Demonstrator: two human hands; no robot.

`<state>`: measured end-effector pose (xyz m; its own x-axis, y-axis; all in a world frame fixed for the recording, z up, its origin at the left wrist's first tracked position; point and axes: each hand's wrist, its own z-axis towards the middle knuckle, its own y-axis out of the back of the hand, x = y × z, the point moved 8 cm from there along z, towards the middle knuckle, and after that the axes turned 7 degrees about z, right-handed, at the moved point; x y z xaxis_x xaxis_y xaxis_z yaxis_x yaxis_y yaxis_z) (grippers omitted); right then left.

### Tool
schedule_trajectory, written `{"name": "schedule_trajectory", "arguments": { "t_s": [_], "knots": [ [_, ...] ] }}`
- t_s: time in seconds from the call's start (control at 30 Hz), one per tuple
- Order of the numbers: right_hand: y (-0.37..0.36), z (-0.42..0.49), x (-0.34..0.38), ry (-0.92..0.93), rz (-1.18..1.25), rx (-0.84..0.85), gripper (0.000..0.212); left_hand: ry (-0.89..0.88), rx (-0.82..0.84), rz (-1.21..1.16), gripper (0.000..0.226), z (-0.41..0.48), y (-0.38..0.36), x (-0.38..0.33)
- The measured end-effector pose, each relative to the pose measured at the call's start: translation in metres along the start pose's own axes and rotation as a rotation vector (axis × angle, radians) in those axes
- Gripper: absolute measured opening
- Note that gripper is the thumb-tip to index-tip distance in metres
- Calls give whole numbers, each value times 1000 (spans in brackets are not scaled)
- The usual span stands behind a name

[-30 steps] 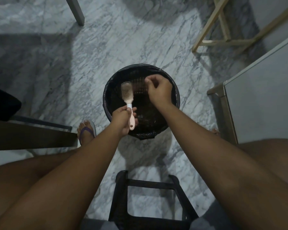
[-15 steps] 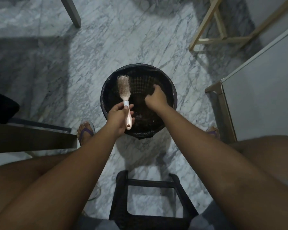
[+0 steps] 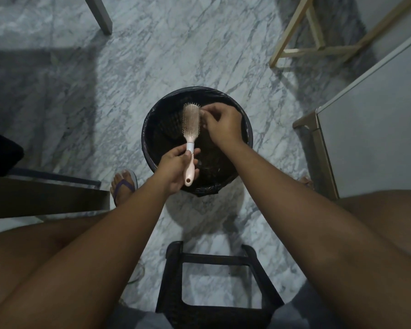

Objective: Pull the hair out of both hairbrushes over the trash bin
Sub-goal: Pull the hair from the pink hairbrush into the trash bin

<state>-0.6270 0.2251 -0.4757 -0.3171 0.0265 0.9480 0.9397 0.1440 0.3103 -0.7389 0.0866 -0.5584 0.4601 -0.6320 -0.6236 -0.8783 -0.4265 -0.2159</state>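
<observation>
- Head view: the left hand (image 3: pixel 176 169) grips the hairbrush (image 3: pixel 191 122) by its handle, over the trash bin (image 3: pixel 147 143).
- The right hand (image 3: pixel 223 124) has curled fingers (image 3: pixel 205 115), pinching at the bristles.
- Likely mid-job; no second brush in sight.

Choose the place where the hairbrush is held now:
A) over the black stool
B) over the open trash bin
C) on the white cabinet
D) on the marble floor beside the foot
B: the left hand grips the hairbrush by its handle, with the bristle head above the dark opening of the trash bin.
</observation>
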Motion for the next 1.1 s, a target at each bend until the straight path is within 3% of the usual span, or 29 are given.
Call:
{"name": "schedule_trajectory", "arguments": {
  "t_s": [0.17,0.3,0.37,0.47,0.6,0.67,0.73,0.8,0.87,1.1],
  "knots": [
    [24,-3,25,192,121,-201,10,33,-28,-143,30,2,-6,-2],
    [53,2,23,197,267,-418,9,89,-87,-222,30,6,8,3],
    [58,3,12,125,232,-449,9,82,-106,-208,32,7,18,4],
    [49,0,-10,-47,-38,-239,8,25,-82,-155,32,5,21,0],
    [8,-27,-52,-411,-712,499,41,-42,-39,-107,31,-2,14,-10],
    [-1,-29,-54,-422,-731,546,66,-53,-24,-79,32,-3,11,-12],
    [-7,-19,-38,-275,-481,395,82,-60,-9,-45,34,-1,9,-12],
    [-9,-10,-20,-132,-227,277,76,-66,9,-19,36,-1,7,-13],
    [-12,-7,-9,-113,-68,239,70,-68,26,9,37,-1,4,-13],
    [-8,2,-2,-16,-133,103,11,-82,57,75,36,-4,-5,-10]
  ]
}}
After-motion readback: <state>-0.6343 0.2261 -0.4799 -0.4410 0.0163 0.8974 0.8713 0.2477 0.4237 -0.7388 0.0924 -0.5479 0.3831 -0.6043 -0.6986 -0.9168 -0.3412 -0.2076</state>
